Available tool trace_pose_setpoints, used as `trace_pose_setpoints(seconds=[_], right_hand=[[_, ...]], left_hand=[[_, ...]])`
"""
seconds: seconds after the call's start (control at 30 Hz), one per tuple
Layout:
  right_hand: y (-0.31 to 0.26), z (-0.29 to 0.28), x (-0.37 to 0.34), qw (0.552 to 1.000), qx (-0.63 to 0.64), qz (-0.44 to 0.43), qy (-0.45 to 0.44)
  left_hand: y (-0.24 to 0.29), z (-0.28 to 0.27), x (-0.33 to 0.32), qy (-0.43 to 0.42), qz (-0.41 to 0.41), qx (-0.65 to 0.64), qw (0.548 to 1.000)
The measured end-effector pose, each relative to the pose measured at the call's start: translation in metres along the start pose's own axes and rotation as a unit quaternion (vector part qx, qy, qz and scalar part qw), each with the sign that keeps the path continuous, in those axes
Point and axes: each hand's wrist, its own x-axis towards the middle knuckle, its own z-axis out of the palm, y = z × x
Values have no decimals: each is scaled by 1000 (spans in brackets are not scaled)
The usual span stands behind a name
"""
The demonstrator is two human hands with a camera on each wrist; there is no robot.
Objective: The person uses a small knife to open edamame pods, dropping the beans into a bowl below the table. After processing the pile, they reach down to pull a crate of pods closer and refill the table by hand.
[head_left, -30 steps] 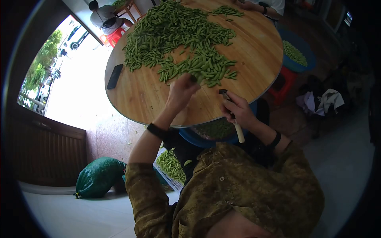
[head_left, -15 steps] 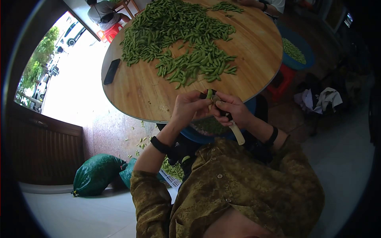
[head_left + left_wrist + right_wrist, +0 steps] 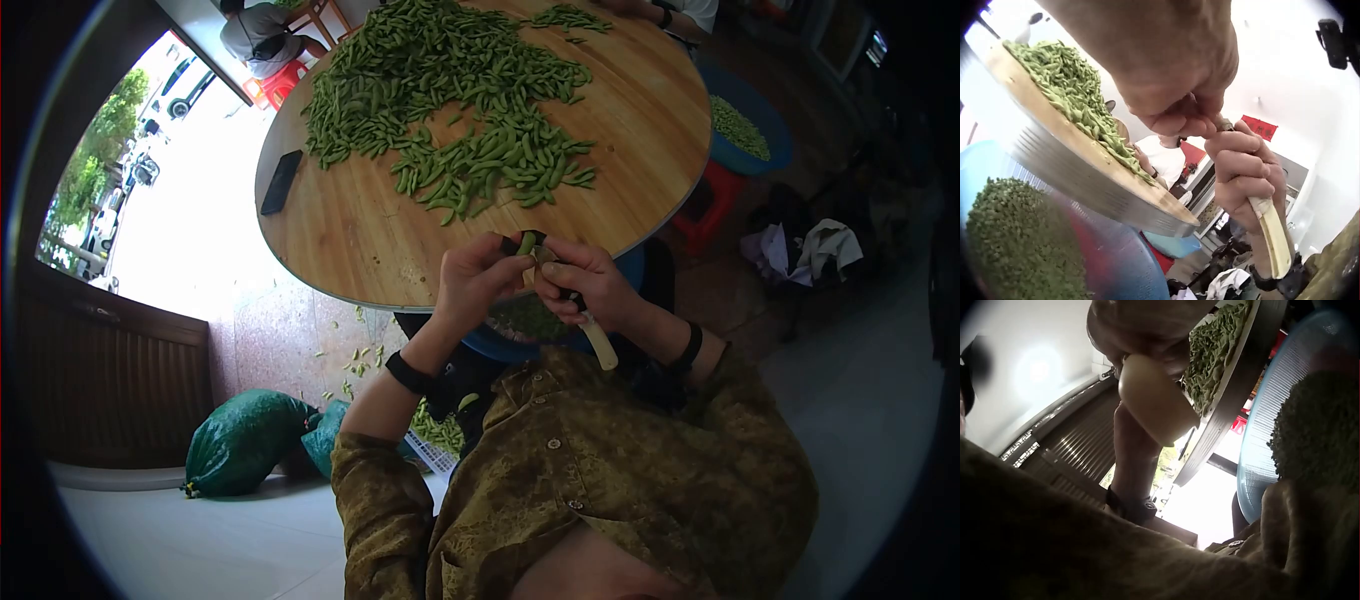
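Both hands meet just over the near edge of the round wooden table [image 3: 640, 150]. My left hand [image 3: 470, 275] pinches a green bean pod [image 3: 527, 243] between thumb and fingers. Close against it, my right hand [image 3: 585, 280] grips a tool with a cream handle [image 3: 601, 345] that points down toward the body. The tool's working end is mostly hidden among the fingers, so I cannot tell its kind. Dark coverings show at the fingertips of both hands. Beyond the hands, a big heap of green pods [image 3: 430, 90] spreads over the tabletop.
A blue tub [image 3: 1141, 256] of small green pieces sits below the table edge. A black phone-like slab [image 3: 281, 182] lies at the table's left. Green sacks [image 3: 245, 440] and a white crate [image 3: 432, 452] of pods stand on the floor. Another person's arm [image 3: 640, 8] reaches the far side.
My left hand has come back from the pods to the right hand, bringing a pod with it. Over the last half second both hands stay together, with the pod slightly lower and more tilted.
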Motion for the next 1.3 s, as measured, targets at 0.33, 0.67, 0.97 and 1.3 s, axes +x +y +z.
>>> trace_pose_setpoints(seconds=[0.33,0.67,0.97,1.3], right_hand=[[-1,-4,-4,993,99,52,-37],[16,-17,6,947,303,103,23],[6,-2,-2,981,168,61,71],[10,1,6,885,-395,-114,217]], left_hand=[[1,-6,-4,-103,-54,-155,981],[-13,-2,-4,15,325,489,809],[2,8,-9,16,225,261,939],[-21,15,-16,9,117,234,965]])
